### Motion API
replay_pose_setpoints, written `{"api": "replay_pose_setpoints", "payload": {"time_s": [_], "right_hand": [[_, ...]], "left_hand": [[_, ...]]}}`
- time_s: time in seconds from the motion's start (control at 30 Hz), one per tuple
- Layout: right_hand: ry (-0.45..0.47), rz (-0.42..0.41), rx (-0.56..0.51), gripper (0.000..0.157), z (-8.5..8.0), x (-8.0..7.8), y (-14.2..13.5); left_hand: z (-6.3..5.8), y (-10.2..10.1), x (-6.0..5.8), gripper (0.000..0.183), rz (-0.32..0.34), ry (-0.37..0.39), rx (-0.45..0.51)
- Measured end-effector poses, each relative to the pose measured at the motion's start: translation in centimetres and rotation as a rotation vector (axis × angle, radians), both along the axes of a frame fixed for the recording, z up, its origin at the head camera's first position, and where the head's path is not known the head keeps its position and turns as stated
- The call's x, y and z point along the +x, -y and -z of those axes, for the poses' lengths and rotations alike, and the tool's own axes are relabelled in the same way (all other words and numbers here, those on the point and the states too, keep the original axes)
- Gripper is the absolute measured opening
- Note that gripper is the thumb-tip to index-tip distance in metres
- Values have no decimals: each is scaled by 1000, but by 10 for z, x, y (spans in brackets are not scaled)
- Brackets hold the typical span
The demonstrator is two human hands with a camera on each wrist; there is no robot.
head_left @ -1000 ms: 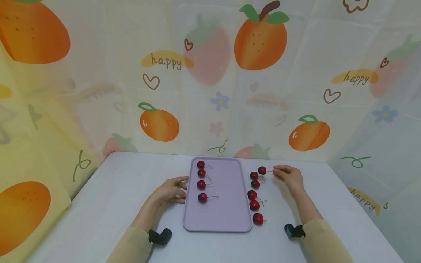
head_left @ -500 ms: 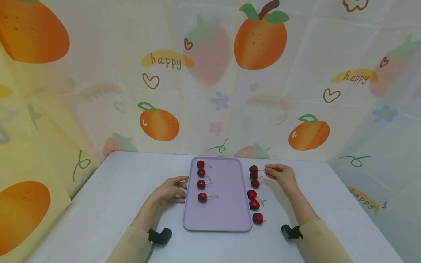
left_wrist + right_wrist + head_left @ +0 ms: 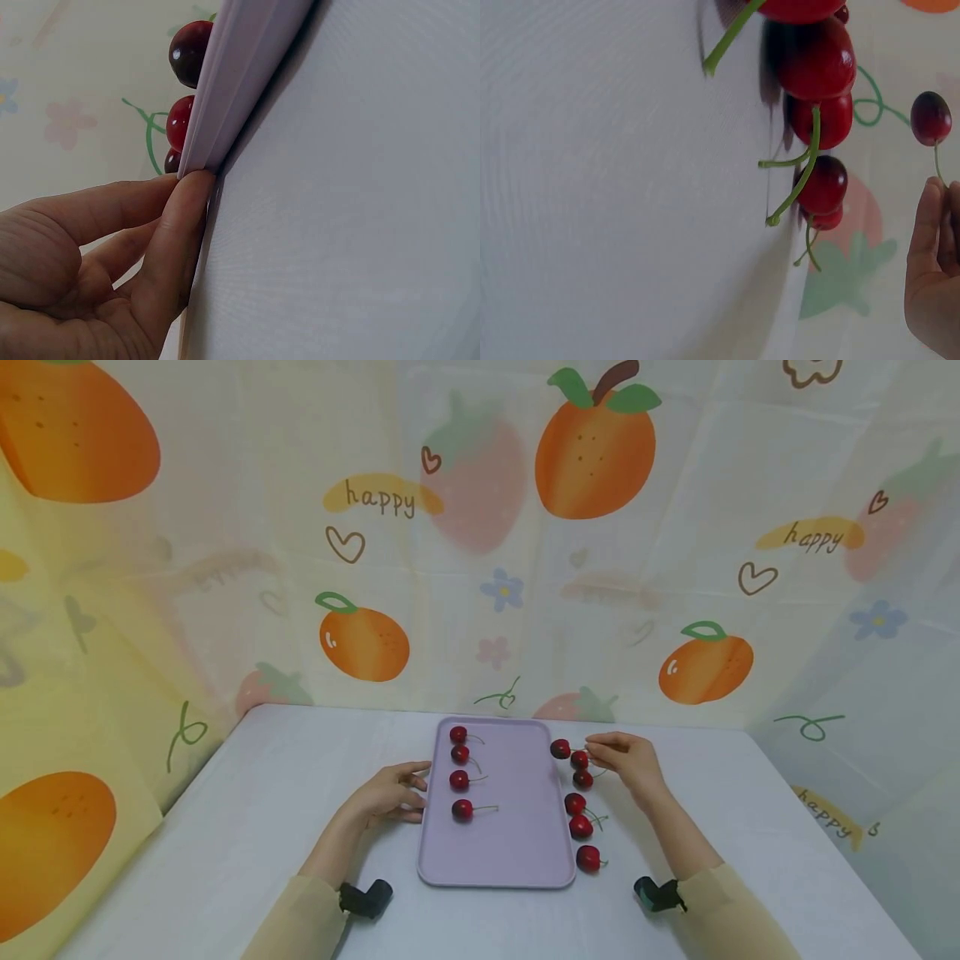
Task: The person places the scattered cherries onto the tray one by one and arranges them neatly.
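My right hand (image 3: 630, 764) pinches the stem of a dark red cherry (image 3: 931, 118), which hangs in the air, clear of the table. In the head view that cherry (image 3: 560, 749) appears at the right rim of a pale purple tray (image 3: 517, 827). Against the tray's left edge rests my left hand (image 3: 390, 793); in the left wrist view its fingertips (image 3: 196, 184) touch the outer wall and rim. Several cherries (image 3: 462, 811) with green stems lie in a column along the tray's left side. Other cherries (image 3: 588, 859) form a column on the table just right of the tray.
The white table (image 3: 195, 860) reaches back to a fruit-printed curtain (image 3: 450, 610). Each wrist carries a small black camera (image 3: 366, 900). The cherries on the table lie close to the tray's right rim, some touching one another.
My right hand has moved left with the pinched cherry, from beyond the table column to the tray's right rim. My left hand and the tray have stayed in place.
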State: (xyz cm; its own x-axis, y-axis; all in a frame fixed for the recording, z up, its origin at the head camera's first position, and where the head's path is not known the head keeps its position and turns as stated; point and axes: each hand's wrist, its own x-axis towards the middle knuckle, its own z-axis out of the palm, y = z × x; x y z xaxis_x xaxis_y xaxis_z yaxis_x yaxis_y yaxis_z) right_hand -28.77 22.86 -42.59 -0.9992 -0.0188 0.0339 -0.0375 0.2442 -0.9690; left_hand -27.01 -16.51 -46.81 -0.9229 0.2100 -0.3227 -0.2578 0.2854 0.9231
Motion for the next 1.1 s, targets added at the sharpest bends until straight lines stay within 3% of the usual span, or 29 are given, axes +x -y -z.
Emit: {"api": "replay_pose_setpoints", "payload": {"time_s": [0.77,1.1], "right_hand": [[45,-94,-30,37,-8,14,37],[60,-174,-59,35,-8,23,62]], "left_hand": [[-3,0,2,74,32,-8,3],[-3,1,3,75,37,-14,9]]}}
